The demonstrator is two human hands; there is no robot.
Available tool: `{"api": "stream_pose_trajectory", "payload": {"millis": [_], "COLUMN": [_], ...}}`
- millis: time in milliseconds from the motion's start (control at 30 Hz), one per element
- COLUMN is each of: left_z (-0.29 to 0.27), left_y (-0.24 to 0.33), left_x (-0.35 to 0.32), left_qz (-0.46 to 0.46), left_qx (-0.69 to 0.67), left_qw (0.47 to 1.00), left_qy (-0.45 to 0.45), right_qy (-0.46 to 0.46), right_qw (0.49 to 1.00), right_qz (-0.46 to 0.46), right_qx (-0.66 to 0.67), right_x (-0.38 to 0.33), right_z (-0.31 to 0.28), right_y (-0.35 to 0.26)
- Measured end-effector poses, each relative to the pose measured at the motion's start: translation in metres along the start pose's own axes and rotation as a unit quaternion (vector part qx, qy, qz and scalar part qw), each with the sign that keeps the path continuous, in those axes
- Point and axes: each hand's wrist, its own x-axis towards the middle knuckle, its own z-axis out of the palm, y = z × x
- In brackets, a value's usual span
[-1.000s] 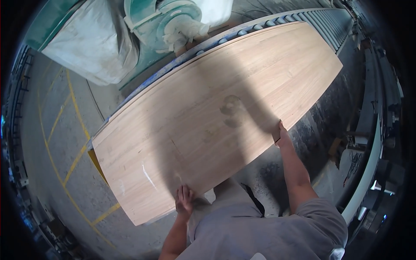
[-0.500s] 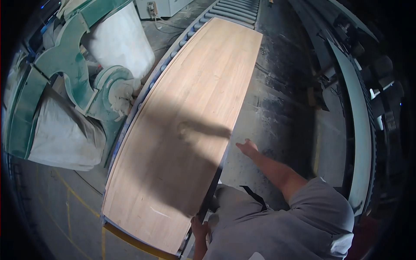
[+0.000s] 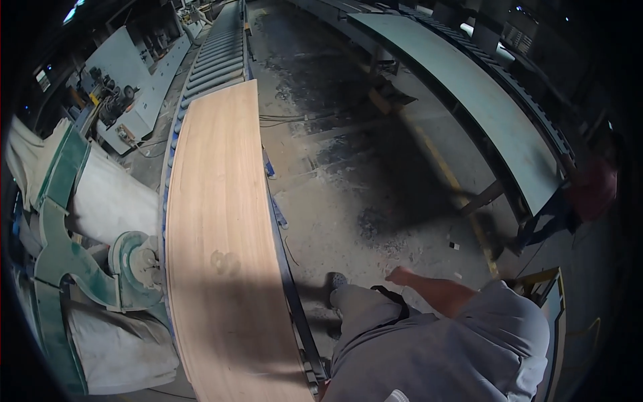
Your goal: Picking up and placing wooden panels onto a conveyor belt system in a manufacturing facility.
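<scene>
Long light-brown wooden panels [image 3: 224, 181] lie stacked on the roller conveyor [image 3: 213, 59], to the left of my body. Layered edges show along the left side of the stack. My right hand [image 3: 400, 275] hangs over the floor, apart from the panels, with nothing seen in it; its fingers look loosely stretched. Of my left hand [image 3: 323, 388], only a sliver appears at the lower edge, beside the panels' near right edge. Its fingers are hidden, so its hold cannot be made out.
Green ducting [image 3: 60, 248] with white bags [image 3: 114, 191] stands left of the conveyor. To the right, a long pale green panel [image 3: 462, 87] rests on another line, with a person in a red top [image 3: 596, 191] near its end. Cables [image 3: 281, 119] cross the dusty floor.
My view has swung right and up, showing more conveyor and the line at right. The left hand, earlier at the panels' near corner, has mostly left the picture. My right arm sits lower, farther from the panels.
</scene>
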Motion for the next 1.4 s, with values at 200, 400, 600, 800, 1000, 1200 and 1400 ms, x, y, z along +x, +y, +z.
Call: {"api": "stream_pose_trajectory", "payload": {"millis": [200,400,600,800,1000,1200,1400], "left_z": [-0.042,-0.129,-0.19,-0.216,-0.198,-0.246,-0.344], "left_y": [0.039,0.178,0.392,0.495,0.463,0.541,0.641], "left_x": [0.008,0.123,0.181,0.238,0.271,0.323,0.412], "left_qz": [0.056,0.118,0.151,0.091,0.074,-0.061,-0.117], "left_qx": [0.078,-0.081,0.038,-0.212,-0.136,-0.134,-0.59], "left_qw": [0.995,0.985,0.981,0.963,0.978,0.989,0.788], "left_qy": [0.02,0.098,0.119,0.139,0.137,0.024,0.128], "right_qy": [0.023,-0.034,0.028,0.112,0.093,0.067,-0.019], "right_qw": [0.898,0.831,0.678,0.625,0.669,0.714,0.752], "right_qz": [0.323,0.34,0.301,0.257,0.16,0.133,0.176], "right_qx": [0.298,0.44,0.67,0.729,0.72,0.684,0.635], "right_x": [-0.047,-0.006,0.085,0.221,0.362,0.518,0.656], "right_z": [-0.001,-0.016,-0.12,-0.297,-0.475,-0.588,-0.667], "right_y": [0.033,0.078,0.134,0.178,0.138,0.083,0.022]}}
